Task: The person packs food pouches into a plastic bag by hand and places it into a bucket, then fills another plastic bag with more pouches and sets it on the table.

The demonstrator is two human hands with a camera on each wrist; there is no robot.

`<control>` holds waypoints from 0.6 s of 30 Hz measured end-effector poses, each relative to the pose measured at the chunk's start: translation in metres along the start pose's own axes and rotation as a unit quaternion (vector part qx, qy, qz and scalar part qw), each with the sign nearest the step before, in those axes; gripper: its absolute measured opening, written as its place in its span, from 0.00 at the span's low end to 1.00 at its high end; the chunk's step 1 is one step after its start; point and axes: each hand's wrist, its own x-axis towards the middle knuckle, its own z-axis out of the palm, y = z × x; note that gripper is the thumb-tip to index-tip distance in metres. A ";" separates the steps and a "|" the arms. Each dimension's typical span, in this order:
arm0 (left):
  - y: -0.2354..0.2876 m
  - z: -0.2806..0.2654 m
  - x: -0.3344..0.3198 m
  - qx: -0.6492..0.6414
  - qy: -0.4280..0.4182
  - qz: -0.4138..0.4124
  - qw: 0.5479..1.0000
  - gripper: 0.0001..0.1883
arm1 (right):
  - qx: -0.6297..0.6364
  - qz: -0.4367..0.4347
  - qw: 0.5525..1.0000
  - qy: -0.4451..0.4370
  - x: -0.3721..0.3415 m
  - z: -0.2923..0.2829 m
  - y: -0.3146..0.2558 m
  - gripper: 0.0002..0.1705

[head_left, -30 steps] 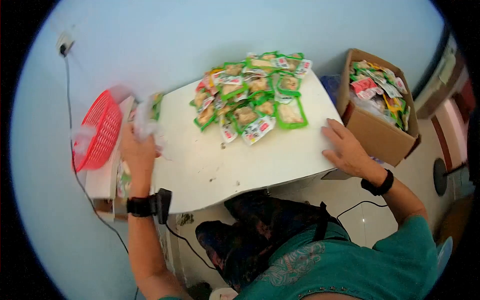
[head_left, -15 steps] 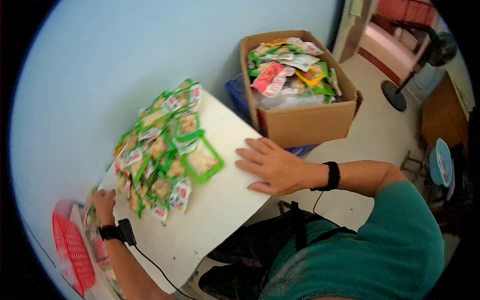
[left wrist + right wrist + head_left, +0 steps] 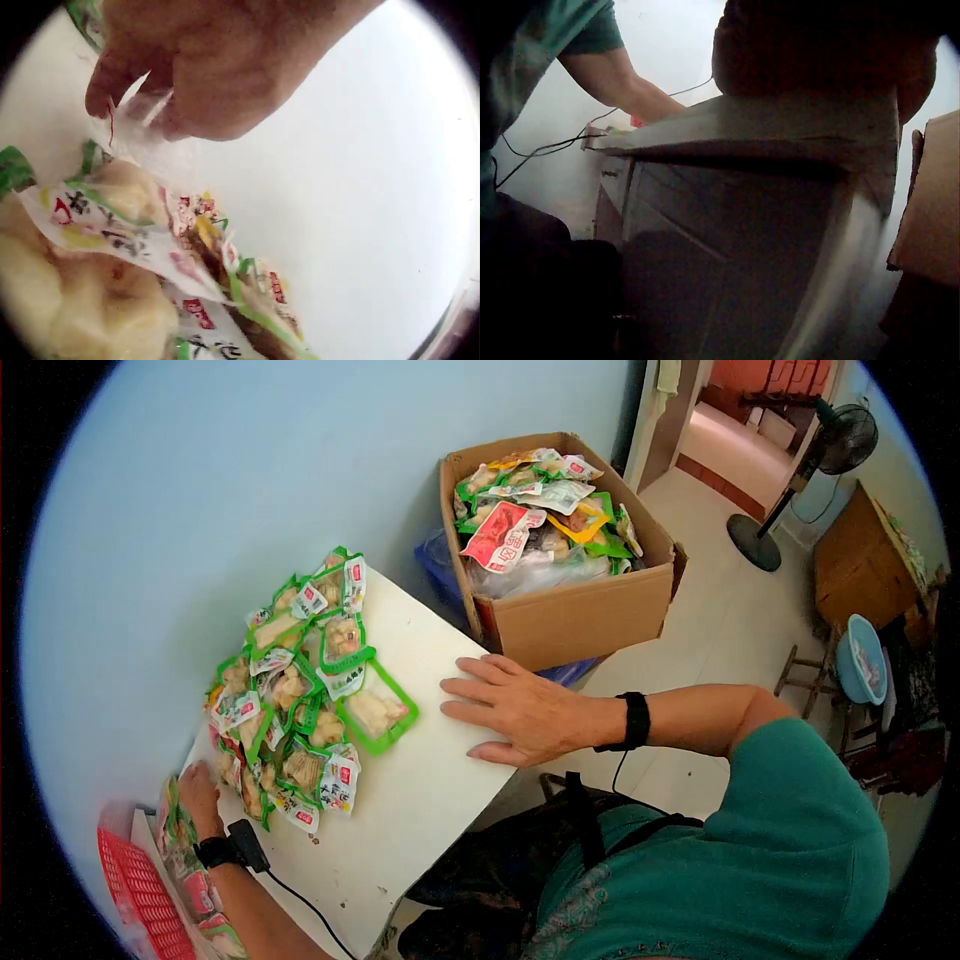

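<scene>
My left hand [image 3: 200, 798] is low at the table's left edge, beside a heap of green-edged food packets [image 3: 290, 685]. In the left wrist view its curled fingers pinch a thin clear plastic bag [image 3: 154, 146], with a red thread hanging by one fingertip. Packets with white printed labels [image 3: 124, 236] lie just below that hand. My right hand [image 3: 515, 710] rests spread on the white table [image 3: 440, 660] near its right edge, holding nothing. Between it and the heap lies a packet with pale contents [image 3: 378, 708].
A cardboard box [image 3: 590, 620] full of similar packets stands beyond the table's right side. At the lower left are a red plastic basket [image 3: 140, 880] and more packets [image 3: 205, 900]. A black cable [image 3: 310, 910] runs from the left wrist. Farther off stand a fan [image 3: 845, 440] and a blue basin [image 3: 860, 660].
The head view has swung right, bringing the box and fan further in. My left hand has moved from beside the basket to the heap's left side, while my right hand has stayed on the table.
</scene>
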 end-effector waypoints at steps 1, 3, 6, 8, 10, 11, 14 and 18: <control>-0.005 -0.010 0.011 0.064 0.003 0.033 0.997 0.17 | 0.002 0.000 1.000 0.002 0.000 0.000 0.000 0.29; -0.013 -0.037 0.040 0.189 0.009 0.099 0.977 0.17 | 0.007 0.002 1.000 0.002 0.001 0.000 -0.001 0.28; 0.076 -0.052 -0.046 -0.043 -0.005 0.124 0.991 0.17 | -0.001 -0.006 1.000 0.017 -0.001 0.002 -0.001 0.27; 0.130 -0.059 -0.110 -0.137 0.004 0.117 0.984 0.17 | -0.008 -0.018 0.999 0.030 0.000 0.004 -0.002 0.25; 0.163 -0.060 -0.168 -0.195 0.009 0.131 0.972 0.16 | -0.013 -0.020 0.999 0.045 -0.002 0.004 -0.005 0.23; 0.169 -0.059 -0.192 -0.207 0.010 0.146 0.967 0.16 | -0.014 -0.016 0.999 0.035 -0.004 0.004 -0.006 0.23; 0.148 -0.054 -0.253 -0.321 -0.131 0.170 0.922 0.13 | -0.021 -0.019 0.999 0.040 -0.006 0.009 -0.003 0.21; 0.119 0.010 -0.368 -0.383 -0.159 0.019 0.910 0.09 | -0.046 -0.050 0.991 0.113 -0.009 0.018 0.002 0.17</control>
